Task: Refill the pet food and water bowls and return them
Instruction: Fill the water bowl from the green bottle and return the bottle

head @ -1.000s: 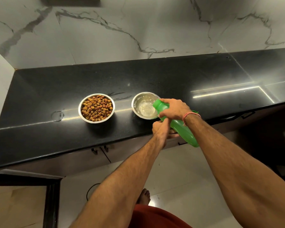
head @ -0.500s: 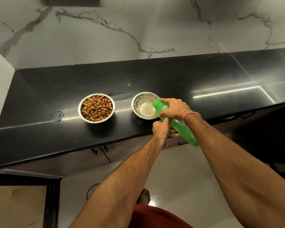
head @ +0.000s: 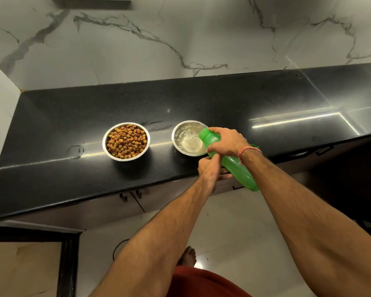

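The right hand (head: 227, 141) is wrapped around the upper part of a green bottle (head: 234, 162), thumb under and fingers over, near the neck. The bottle is tilted, its long axis running from its base, out past the front edge of the counter (head: 51, 136), up and in to its mouth, which points down and left over the near right rim of the water bowl (head: 190, 138). The water in the bowl is rippled and looks well up the wall; the pour seems close to done. The left hand (head: 209, 168) sits just below the bottle at the counter's front edge, fingers curled; whether it holds anything, a cap perhaps, cannot be told.

The water bowl stands near the front edge, about mid-counter. The food bowl (head: 126, 141) stands to its left, apart from it, heaped with kibble.

Both bowls look like thin steel: stiff, light in themselves, smooth and likely slippery if wet. The water bowl will probably be the heavier and will slosh, so it wants two hands at opposite points of the rim, or one beneath, kept level and moved slowly. The food bowl can likely be taken by the rim with one hand, though the kibble sits high and could spill if tipped. The bottle seems to be soft plastic; a hard squeeze could make it gush.
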